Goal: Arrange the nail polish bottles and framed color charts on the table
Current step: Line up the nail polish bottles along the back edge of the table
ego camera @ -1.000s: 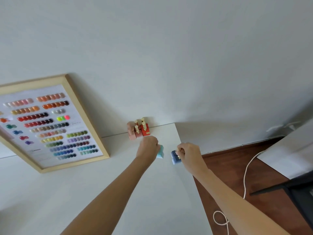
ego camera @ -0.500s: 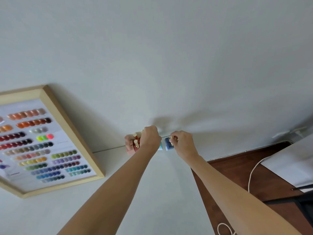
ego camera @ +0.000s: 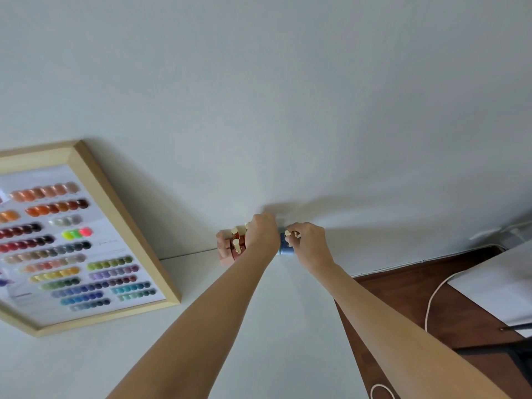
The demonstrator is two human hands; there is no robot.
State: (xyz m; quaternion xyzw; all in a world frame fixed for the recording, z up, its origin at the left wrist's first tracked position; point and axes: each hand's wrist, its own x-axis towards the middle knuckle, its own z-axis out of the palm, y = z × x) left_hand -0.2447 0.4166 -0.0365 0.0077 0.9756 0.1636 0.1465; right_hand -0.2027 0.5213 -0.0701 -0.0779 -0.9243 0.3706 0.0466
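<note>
A cluster of pink and red nail polish bottles (ego camera: 231,246) with cream caps stands at the table's far edge against the wall. My left hand (ego camera: 262,234) is closed over a bottle just right of that cluster; the bottle is almost fully hidden by the fingers. My right hand (ego camera: 308,243) grips a blue nail polish bottle (ego camera: 286,247) by its cream cap, right beside my left hand. A wooden-framed color chart (ego camera: 86,240) with rows of colored swatches leans against the wall on the left.
The white table (ego camera: 244,326) ends just right of my right arm. Beyond that edge lies a brown wooden floor (ego camera: 403,306) with a white cable (ego camera: 431,298). A second white surface (ego camera: 503,286) sits at the far right.
Both hands have carried their bottles from mid-table to the far edge by the wall, next to the pink and red cluster. The view has shifted, so the chart appears lower and further left.
</note>
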